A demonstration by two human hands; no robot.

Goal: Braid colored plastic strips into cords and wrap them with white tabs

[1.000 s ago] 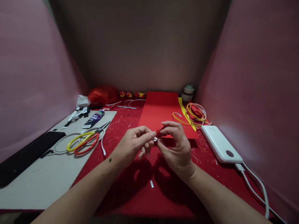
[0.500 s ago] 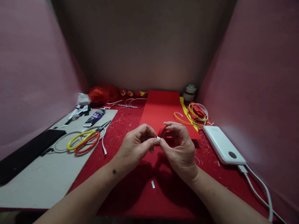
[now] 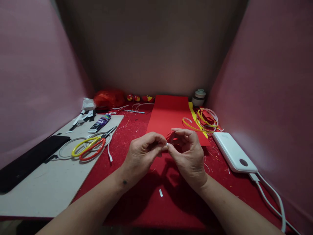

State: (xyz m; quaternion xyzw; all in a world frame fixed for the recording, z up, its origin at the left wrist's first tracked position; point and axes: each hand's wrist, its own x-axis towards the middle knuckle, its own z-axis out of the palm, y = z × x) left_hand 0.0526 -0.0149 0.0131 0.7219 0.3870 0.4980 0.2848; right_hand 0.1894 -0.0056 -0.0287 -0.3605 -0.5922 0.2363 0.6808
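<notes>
1. The left hand (image 3: 144,151) has its thumb and forefinger pinched together at a small white tab (image 3: 167,144); its other fingers curl beneath, partly hidden.
2. The right hand (image 3: 189,158) holds a curved red ridged strip (image 3: 169,135) in its bent fingers, with the thumb tip against the white tab.
3. The strip is raised above the red counter (image 3: 137,209), between the two hands and in front of a large red sheet (image 3: 170,111).
4. A white paper scrap (image 3: 160,193) lies on the counter below the hands.
5. To the left, a pale board (image 3: 49,199) carries scissors (image 3: 91,148) with one yellow and one orange-red handle, a dark glue tube (image 3: 100,123) and a long black object (image 3: 31,163).
6. To the right, a white power bank (image 3: 233,151) lies with a white cable (image 3: 271,192) plugged into its near end; beyond it are coiled yellow and white strips (image 3: 207,119).
7. At the back sit a red plastic bag (image 3: 109,99), small red-and-yellow figures (image 3: 133,97) and a lidded jar (image 3: 199,97).
</notes>
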